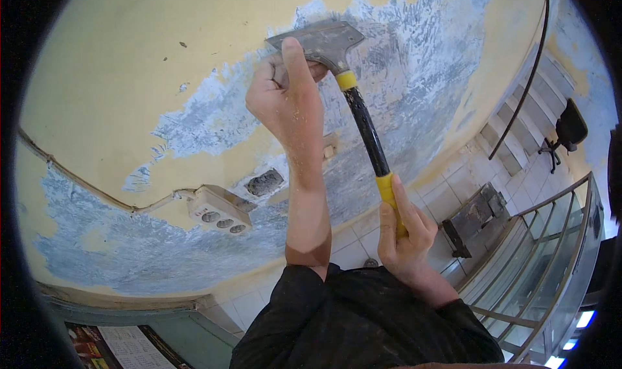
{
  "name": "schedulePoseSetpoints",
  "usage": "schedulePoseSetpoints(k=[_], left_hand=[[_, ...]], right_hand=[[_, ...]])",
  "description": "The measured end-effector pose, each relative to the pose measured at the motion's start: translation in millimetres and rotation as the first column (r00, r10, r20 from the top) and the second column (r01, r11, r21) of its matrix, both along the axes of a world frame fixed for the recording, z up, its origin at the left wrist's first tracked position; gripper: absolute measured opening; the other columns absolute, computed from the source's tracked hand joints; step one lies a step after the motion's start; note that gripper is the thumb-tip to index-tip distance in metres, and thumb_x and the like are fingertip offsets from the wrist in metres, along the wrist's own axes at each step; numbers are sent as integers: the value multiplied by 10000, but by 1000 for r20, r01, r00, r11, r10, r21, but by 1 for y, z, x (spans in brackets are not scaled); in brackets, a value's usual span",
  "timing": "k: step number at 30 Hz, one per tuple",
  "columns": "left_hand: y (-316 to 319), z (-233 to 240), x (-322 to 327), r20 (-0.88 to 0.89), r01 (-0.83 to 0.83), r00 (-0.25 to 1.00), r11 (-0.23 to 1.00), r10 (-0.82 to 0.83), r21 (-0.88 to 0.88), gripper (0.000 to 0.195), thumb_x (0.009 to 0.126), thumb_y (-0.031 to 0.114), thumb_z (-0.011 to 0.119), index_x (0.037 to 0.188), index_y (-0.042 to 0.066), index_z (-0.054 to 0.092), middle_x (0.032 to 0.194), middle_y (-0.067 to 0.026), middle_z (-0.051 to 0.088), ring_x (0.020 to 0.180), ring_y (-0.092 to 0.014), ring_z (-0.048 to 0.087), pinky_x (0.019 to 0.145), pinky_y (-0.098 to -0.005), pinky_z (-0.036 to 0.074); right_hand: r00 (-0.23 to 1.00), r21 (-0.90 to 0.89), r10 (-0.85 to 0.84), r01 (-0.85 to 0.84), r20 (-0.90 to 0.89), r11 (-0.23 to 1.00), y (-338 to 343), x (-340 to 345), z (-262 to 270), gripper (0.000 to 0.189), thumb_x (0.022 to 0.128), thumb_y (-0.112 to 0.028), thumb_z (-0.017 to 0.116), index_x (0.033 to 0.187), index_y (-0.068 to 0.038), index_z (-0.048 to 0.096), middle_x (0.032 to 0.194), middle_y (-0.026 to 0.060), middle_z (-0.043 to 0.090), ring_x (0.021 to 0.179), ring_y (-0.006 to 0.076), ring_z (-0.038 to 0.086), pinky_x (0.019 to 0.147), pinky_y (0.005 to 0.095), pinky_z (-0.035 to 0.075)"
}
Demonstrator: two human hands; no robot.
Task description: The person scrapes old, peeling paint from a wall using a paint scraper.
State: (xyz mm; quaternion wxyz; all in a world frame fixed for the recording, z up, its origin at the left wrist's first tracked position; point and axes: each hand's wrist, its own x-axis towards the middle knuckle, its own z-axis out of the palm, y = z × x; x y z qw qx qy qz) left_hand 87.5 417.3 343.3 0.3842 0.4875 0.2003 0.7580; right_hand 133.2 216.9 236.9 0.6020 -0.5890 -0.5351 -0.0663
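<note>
A long-handled wall scraper (367,126) slants across the middle of the view, its shaft black with yellow grips. My right hand (410,228) is closed around the yellow lower end. My left hand (291,92) pinches the wide metal scraper head (335,41), thumb on its near face and fingers behind. The blade lies at or very near the wall; contact cannot be made out. Around it the yellow painted wall (121,67) has a large stripped patch (427,58) showing rough grey-white plaster.
A three-socket outlet block (218,211) with a cable (97,179) juts from the wall at lower left, below an open wall hole (265,182). At right stand a glass display case (549,252), an office chair (571,126), steps (515,121) and a dark metal object (476,218) on the tiled floor.
</note>
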Motion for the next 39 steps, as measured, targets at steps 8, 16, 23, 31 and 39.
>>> schedulePoseSetpoints(k=[8,16,23,31,39], left_hand=[[2,-10,-6,-58,-24,998,998,27,62,347,996,235,689,798,-49,653,685,-73,670,605,-113,649,613,-294,581],[3,-15,-18,-105,-49,993,998,52,35,355,1009,218,671,753,-25,630,676,-59,656,612,-81,606,607,-273,560],[7,-11,-15,-157,-74,984,995,84,70,356,999,184,678,727,-38,618,646,-71,652,611,-95,635,605,-288,576],[11,-10,-10,-127,-113,985,993,115,24,351,1000,228,677,790,-53,670,672,-76,670,624,-104,652,617,-293,580],[-3,-4,-20,-186,-86,980,994,72,-67,360,994,261,688,787,-33,671,700,-58,668,625,-108,636,636,-280,568]], right_hand=[[999,12,32,-32,-6,999,3,-1,-16,491,948,30,651,1431,38,565,714,134,628,566,143,563,524,294,463],[1000,-14,23,-22,10,1000,-4,-14,-17,488,947,32,650,1427,46,563,729,142,645,570,152,591,519,305,476],[1000,-15,1,-1,-10,1000,-2,-12,-10,490,938,38,655,1419,63,563,741,149,670,576,141,605,526,292,476],[1000,59,23,-22,-14,998,6,-6,-14,497,939,31,664,1427,46,566,717,126,651,536,132,546,511,283,446],[1000,108,19,-19,-5,994,15,-12,-29,503,933,40,665,1426,48,567,629,89,545,505,138,474,477,291,402]])
